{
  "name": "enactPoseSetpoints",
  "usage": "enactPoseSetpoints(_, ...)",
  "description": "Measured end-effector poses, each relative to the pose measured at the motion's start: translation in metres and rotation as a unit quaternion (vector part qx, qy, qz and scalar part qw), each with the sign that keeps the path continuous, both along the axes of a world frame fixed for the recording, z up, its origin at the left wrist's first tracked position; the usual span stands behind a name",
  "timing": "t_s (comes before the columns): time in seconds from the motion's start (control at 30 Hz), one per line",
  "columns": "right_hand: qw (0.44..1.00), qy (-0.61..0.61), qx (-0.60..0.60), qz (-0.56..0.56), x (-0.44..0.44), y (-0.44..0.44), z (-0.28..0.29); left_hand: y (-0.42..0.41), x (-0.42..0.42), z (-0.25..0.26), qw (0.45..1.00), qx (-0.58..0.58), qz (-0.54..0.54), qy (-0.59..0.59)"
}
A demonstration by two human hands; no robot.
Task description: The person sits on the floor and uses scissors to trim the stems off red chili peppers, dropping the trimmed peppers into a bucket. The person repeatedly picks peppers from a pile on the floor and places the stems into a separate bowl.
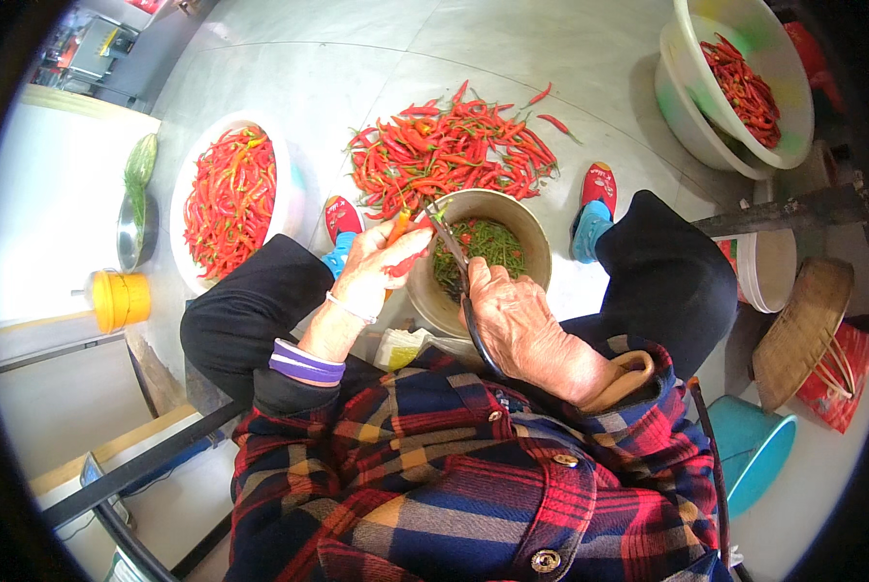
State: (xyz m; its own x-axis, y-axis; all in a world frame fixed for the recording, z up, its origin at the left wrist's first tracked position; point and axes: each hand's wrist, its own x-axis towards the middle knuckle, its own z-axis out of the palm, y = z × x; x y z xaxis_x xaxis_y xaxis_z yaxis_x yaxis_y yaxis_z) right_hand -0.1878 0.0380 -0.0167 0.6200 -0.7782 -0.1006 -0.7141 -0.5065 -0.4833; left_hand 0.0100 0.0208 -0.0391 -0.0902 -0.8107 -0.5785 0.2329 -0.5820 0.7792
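Observation:
My left hand (376,265) grips chili peppers, an orange one (399,226) pointing up and a red one (407,262) across the fingers. My right hand (514,320) is wrapped around a pair of scissors (454,247), whose blades reach up beside the left hand's fingertips. A bit of green stem shows at the blade tips. Below both hands stands a round bucket (538,240) holding many cut green stems (489,247) and a few red bits. Just past it, a pile of red chilies (449,149) with green stems lies on the floor.
A white basin (179,196) heaped with red chilies stands by my left knee. Stacked large basins (671,94) with more chilies are at upper right. A yellow bucket (120,300) and metal bowl (137,233) sit left; a teal bucket (754,455) and woven basket (805,327) right.

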Motion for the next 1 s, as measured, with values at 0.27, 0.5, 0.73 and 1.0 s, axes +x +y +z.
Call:
enactPoseSetpoints(0.27, 0.999, 0.024, -0.009, 0.025, -0.006, 0.006, -0.005, 0.005, 0.005, -0.012, 1.000, 0.005, -0.020, 0.003)
enactPoseSetpoints(0.5, 1.000, 0.002, -0.008, 0.028, -0.007, 0.007, 0.003, 0.004, 0.016, -0.012, 0.991, 0.023, -0.065, 0.114)
enactPoseSetpoints(0.73, 0.997, -0.076, 0.001, 0.007, -0.007, 0.013, 0.000, 0.005, 0.012, -0.014, 0.984, 0.030, -0.033, 0.171)
enactPoseSetpoints(1.0, 0.998, -0.010, -0.059, 0.000, -0.011, 0.011, 0.002, 0.006, 0.014, -0.015, 0.985, 0.027, -0.077, 0.155)
